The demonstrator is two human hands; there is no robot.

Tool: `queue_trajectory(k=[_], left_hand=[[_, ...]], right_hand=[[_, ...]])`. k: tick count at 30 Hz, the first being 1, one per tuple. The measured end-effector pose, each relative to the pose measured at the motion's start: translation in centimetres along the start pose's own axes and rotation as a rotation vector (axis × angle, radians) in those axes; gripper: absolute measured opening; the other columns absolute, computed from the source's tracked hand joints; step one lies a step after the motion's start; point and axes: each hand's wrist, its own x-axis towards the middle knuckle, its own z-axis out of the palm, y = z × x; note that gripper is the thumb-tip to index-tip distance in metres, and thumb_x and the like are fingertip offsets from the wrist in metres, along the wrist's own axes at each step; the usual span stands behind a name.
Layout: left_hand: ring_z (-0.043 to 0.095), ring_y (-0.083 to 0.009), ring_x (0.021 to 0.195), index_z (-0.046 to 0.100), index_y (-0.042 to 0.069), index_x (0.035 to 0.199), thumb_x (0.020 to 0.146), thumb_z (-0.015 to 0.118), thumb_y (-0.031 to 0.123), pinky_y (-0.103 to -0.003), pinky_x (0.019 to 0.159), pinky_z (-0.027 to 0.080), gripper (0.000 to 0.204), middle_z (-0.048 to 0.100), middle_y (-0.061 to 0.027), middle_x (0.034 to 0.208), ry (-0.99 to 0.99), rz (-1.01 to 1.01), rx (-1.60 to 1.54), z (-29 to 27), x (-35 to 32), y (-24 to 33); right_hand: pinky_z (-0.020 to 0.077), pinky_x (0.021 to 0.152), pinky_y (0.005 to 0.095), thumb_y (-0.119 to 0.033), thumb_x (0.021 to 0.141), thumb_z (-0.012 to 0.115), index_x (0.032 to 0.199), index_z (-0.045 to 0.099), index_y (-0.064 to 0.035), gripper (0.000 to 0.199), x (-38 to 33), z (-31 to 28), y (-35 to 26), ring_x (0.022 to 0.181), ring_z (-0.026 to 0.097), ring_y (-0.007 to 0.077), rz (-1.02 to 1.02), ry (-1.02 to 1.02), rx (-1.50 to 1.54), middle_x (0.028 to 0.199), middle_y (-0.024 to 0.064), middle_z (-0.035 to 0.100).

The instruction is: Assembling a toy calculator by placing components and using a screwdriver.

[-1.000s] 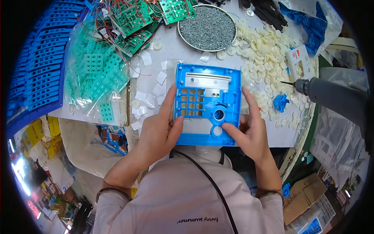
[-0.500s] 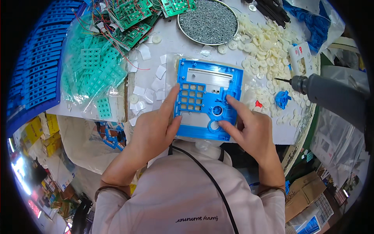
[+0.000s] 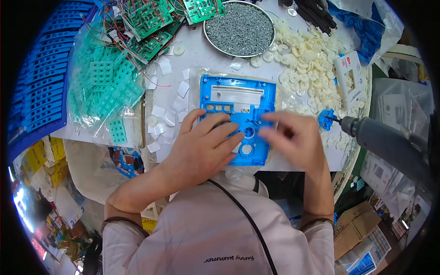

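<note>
A blue plastic housing (image 3: 207, 95) lies inner side up near the table's front edge, with a window strip, a grid of square holes and round openings. My left hand (image 3: 199, 149) rests across its lower left, fingers stretched out and covering most of the grid. Over the housing's right edge hovers my right hand (image 3: 300, 142), its thumb and forefinger apart and blurred by motion; nothing shows between them. A small round blue part (image 3: 249, 132) sits in the housing's upper ring.
Behind stands a bowl of screws (image 3: 239, 30). Cream plastic discs (image 3: 302, 59) spread to its right, near an electric screwdriver (image 3: 380, 137) and a loose blue part (image 3: 326, 120). Leftward lie green keypads (image 3: 107, 87), circuit boards (image 3: 149, 18), white paper pieces (image 3: 158, 112) and stacked blue housings (image 3: 43, 78).
My left hand has moved from the housing's left edge onto its grid. The right hand has lifted slightly from the round openings. The whole view has shifted a little.
</note>
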Motion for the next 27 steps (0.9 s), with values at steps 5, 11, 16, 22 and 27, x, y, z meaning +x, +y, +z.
queue_trajectory(k=[5, 11, 16, 22, 27], left_hand=[[0.056, -0.0269, 0.127, 0.069, 0.014, 0.122, 0.086, 0.074, 0.023, -0.053, 0.11, 0.032, 0.038, 0.064, -0.0038, 0.127, -0.002, -0.001, -0.011, 0.0, 0.1, -0.1], [0.056, -0.0268, 0.126, 0.07, 0.015, 0.119, 0.085, 0.074, 0.023, -0.053, 0.11, 0.033, 0.035, 0.065, -0.004, 0.124, 0.031, -0.025, -0.044, 0.1, 0.2, 0.1], [0.058, -0.0295, 0.121, 0.07, 0.013, 0.117, 0.085, 0.074, 0.02, -0.051, 0.105, 0.037, 0.034, 0.065, -0.0066, 0.123, 0.06, -0.019, -0.086, -0.2, 0.3, 0.0], [0.061, -0.0151, 0.082, 0.067, 0.006, 0.107, 0.098, 0.065, 0.011, -0.03, 0.07, 0.047, 0.01, 0.065, -0.0041, 0.093, 0.102, -0.398, -0.782, -2.0, 1.6, -0.4], [0.052, -0.0047, 0.068, 0.064, 0.002, 0.099, 0.104, 0.061, 0.012, -0.025, 0.059, 0.042, 0.012, 0.059, 0.0026, 0.076, -0.2, -0.494, -1.391, -2.3, 2.0, -1.3]], right_hand=[[0.0547, 0.064, 0.0386, -0.024, 0.085, 0.078, 0.092, 0.077, -0.0029, 0.022, 7.5, 0.5, 1.5, 0.071, 0.071, 0.0277, -0.048, 0.425, -0.302, 0.075, 0.0149, 0.071], [0.0574, 0.073, 0.0465, -0.034, 0.082, 0.075, 0.086, 0.079, -0.0065, 0.028, 12.0, 0.6, 0.5, 0.081, 0.073, 0.0347, 0.134, 0.205, -0.712, 0.082, 0.0155, 0.074], [0.0573, 0.071, 0.0436, -0.028, 0.083, 0.074, 0.09, 0.078, -0.0056, 0.024, 10.8, -0.4, 1.2, 0.08, 0.073, 0.0332, 0.119, 0.212, -0.621, 0.083, 0.0163, 0.073], [0.0547, 0.063, 0.0339, 0.001, 0.076, 0.075, 0.096, 0.074, -0.0055, 0.021, 3.2, 1.1, -1.8, 0.071, 0.068, 0.0271, -0.415, 0.242, -0.216, 0.085, 0.0088, 0.072], [0.054, 0.059, 0.0325, 0.004, 0.069, 0.081, 0.102, 0.075, -0.0057, 0.035, 0.1, 2.4, -2.2, 0.071, 0.068, 0.0253, -0.567, 0.134, -0.093, 0.086, 0.0099, 0.071]])
